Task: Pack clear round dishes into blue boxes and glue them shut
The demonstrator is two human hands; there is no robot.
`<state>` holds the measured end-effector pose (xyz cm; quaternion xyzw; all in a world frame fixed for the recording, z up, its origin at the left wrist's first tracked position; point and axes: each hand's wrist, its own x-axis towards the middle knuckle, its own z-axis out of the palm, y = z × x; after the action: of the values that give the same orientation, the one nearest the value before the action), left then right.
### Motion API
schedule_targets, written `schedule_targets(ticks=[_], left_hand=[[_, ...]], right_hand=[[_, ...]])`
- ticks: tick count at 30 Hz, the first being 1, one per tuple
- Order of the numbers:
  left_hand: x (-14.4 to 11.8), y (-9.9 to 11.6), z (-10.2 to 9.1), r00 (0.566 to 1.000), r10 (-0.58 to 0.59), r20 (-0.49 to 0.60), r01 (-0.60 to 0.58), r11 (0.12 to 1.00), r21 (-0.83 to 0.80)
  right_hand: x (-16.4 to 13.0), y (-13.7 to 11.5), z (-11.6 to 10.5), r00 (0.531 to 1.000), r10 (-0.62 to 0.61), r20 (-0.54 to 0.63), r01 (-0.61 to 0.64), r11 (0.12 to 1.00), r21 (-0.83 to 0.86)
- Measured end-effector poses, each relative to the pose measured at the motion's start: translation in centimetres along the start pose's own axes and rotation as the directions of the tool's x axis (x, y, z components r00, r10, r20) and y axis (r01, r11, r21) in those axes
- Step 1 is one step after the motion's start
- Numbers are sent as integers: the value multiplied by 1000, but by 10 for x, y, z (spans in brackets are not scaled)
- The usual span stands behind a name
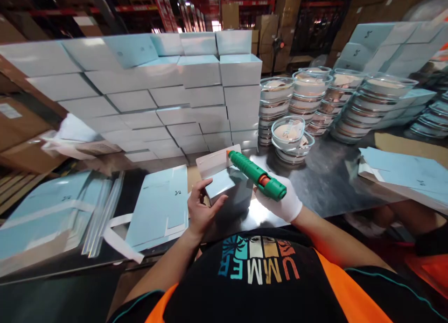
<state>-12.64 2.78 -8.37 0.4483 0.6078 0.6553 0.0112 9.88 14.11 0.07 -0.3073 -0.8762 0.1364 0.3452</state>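
Observation:
A green hot glue gun (249,168) with an orange tip is gripped in my right hand (282,204), which wears a white glove. The tip points left, at the raised flap (214,160) of a light-blue and white cardboard box (220,186); I cannot tell whether it touches. My bare left hand (203,210) holds the near left side of this box, thumb and fingers bent around its edge. Part of the box is in shadow, and the gun hides some of its right side. Flat light-blue carton blanks (157,204) lie just left of my left hand.
A wall of stacked boxes (157,99) stands behind the work spot. Stacks of clear glass dishes (311,96) rise at the right, with a few dishes (290,136) nearer. More flat cartons (413,171) lie far right, beside a person's arm. Strapped blanks (45,211) sit left.

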Motion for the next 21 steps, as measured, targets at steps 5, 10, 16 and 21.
schedule_targets(ticks=[5,10,16,21], left_hand=[[1,1,0,999,33,-25,-34,999,-20],[8,6,0,997,18,-81,-23,997,-68],[13,9,2,997,-30,-69,27,998,-52],[11,11,5,997,-20,-78,15,998,-63]], right_hand=[[2,16,4,980,201,-5,-199,971,133],[6,32,-2,902,422,92,-413,780,469],[1,20,-8,941,337,34,-329,887,323],[3,-4,-5,991,103,86,-110,991,74]])
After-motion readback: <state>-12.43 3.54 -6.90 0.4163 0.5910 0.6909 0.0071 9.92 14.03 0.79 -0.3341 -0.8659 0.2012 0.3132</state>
